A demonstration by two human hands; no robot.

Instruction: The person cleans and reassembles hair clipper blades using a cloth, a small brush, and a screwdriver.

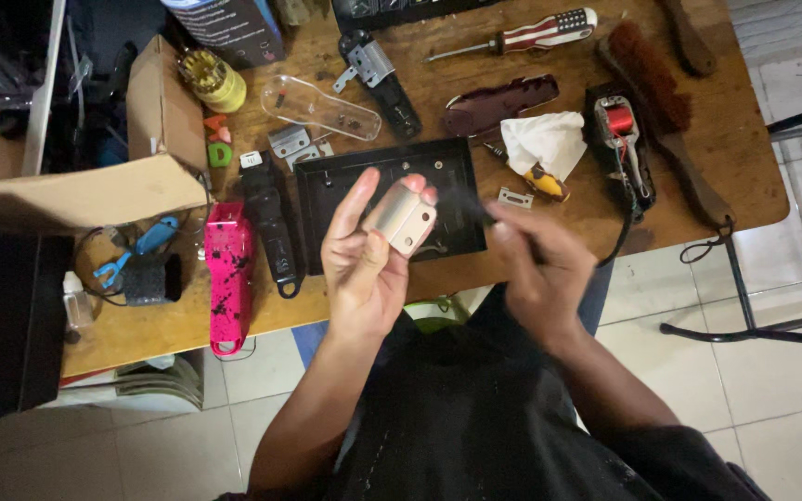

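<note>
Head view looks down at a wooden table full of tools. Near the middle of the frame, the left hand grips a small silver metal cover between thumb and fingers, above a flat black tray. The right hand is just beside it, curled, and blurry; it may pinch a thin dark tool, but I cannot tell. A pink clipper body lies at the left. A screwdriver lies at the top.
</note>
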